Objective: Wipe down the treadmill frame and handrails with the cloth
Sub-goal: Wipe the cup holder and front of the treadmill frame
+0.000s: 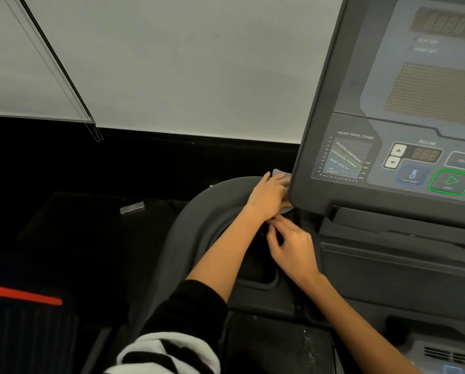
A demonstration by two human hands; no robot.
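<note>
My left hand (269, 195) lies flat on a grey cloth (280, 174) and presses it onto the curved dark handrail (212, 201) of the treadmill, right at the lower left corner of the console (334, 130). Cloth edges stick out above and below the fingers. My right hand (293, 247) hovers just below, its fingertips reaching to my left wrist over a dark recess in the frame (263, 268). It holds nothing that I can see. A black sleeve covers my left upper arm.
The console panel with a green start button (451, 182) and incline keys (397, 156) rises on the right. A white wall and a blind cord (93, 130) are behind. On the left lies dark floor with a red stripe (23, 295).
</note>
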